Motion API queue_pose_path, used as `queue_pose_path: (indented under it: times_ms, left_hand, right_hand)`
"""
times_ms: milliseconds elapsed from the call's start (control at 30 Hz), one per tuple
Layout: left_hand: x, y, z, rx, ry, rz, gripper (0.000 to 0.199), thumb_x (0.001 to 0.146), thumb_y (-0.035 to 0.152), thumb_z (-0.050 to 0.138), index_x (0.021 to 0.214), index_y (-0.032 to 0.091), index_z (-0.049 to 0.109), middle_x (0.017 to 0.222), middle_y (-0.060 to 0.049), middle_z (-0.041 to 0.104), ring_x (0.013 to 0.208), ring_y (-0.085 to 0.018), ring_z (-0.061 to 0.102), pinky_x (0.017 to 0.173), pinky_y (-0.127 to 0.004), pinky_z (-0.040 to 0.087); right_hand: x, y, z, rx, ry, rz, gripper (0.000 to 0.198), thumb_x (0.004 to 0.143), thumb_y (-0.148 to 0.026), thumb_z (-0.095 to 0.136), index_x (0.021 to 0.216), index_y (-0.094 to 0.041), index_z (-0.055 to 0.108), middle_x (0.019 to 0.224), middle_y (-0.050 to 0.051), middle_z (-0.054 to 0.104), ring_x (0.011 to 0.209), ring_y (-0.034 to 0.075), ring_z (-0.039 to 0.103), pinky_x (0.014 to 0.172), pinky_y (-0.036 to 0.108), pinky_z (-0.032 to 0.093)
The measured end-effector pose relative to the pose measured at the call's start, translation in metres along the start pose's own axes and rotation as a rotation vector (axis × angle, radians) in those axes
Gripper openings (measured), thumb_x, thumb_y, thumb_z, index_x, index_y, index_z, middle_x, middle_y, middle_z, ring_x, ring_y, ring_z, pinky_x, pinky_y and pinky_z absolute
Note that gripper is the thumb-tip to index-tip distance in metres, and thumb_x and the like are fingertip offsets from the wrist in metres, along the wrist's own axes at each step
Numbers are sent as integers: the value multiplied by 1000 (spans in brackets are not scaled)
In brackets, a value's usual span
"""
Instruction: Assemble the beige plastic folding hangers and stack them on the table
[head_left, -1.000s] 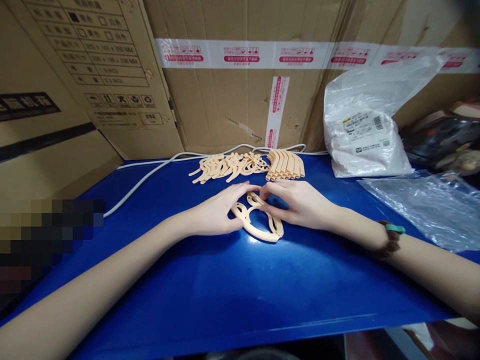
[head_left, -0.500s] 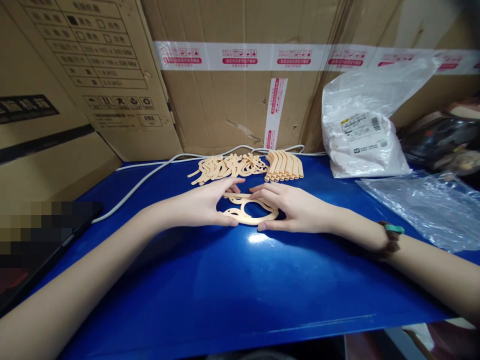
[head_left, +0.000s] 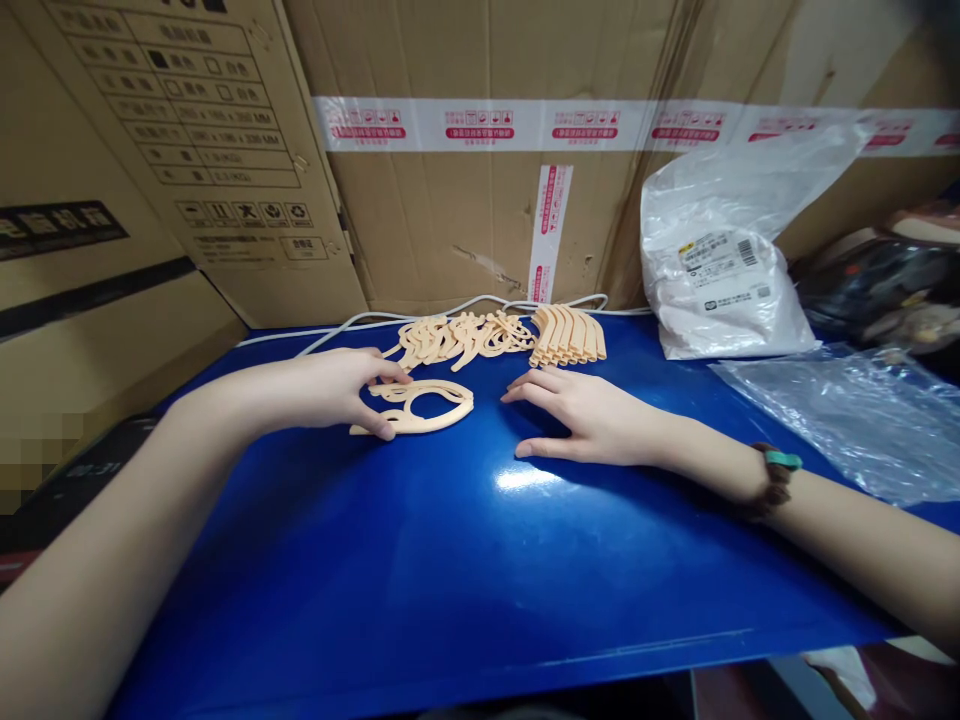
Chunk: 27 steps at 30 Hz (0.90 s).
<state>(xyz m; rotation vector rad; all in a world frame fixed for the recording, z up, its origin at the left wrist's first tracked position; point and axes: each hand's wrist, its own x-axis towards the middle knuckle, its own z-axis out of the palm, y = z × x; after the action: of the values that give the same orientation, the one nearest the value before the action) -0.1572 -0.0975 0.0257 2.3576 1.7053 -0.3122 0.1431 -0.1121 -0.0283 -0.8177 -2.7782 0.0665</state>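
My left hand [head_left: 330, 388] grips the left end of a beige plastic folding hanger [head_left: 442, 420], thumb along the near side and fingers over the far side. Its two curved arms meet in a point toward the right, with an opening between them. My fingers cover part of the left end. To the right of the hanger, my right hand [head_left: 592, 415] rests on the blue table [head_left: 480, 560] with its fingers apart and holds nothing. Behind the hanger lies a loose pile of beige hanger pieces [head_left: 427, 338]. Beside the pile stands a neat row of curved beige arms [head_left: 568, 335].
A white plastic bag [head_left: 724, 290] with a label stands at the back right, a clear plastic bag [head_left: 847, 410] lying before it. Cardboard boxes [head_left: 465, 220] wall off the back and left. A white cable [head_left: 352, 322] runs along the back edge.
My left hand has moved left, drawing the hanger along the table with it. My right hand has let go of the hanger and stays in nearly the same place.
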Motion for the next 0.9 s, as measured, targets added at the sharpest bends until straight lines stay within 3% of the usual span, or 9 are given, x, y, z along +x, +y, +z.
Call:
queue_pose_path:
  times_ms: [233, 467, 900]
  left_hand:
    - [7, -8, 6, -34, 88, 83, 71, 66, 63, 63, 126, 25, 60, 128, -7, 61, 116, -31, 55, 96, -35, 41]
    - [11, -9, 8, -56, 144, 79, 52, 68, 61, 65, 104, 24, 63, 113, -7, 67, 101, -30, 61, 77, -31, 46]
    - [9, -4, 6, -34, 158, 65, 42, 70, 55, 63, 98, 25, 62, 107, -6, 68, 97, -29, 61, 76, -33, 44]
  right_hand:
    - [0, -1, 0, -2, -2, -7, 58, 89, -59, 49, 126, -15, 54, 124, 14, 59, 112, 26, 58, 95, 41, 48]
    - [0, 0, 0, -3, 0, -14, 56, 89, -58, 48, 126, -16, 55, 124, 14, 58, 112, 27, 58, 95, 43, 48]
    - [0, -1, 1, -33, -12, -17, 57, 91, -58, 45, 126, -15, 55, 125, 14, 57, 111, 27, 58, 95, 42, 48]
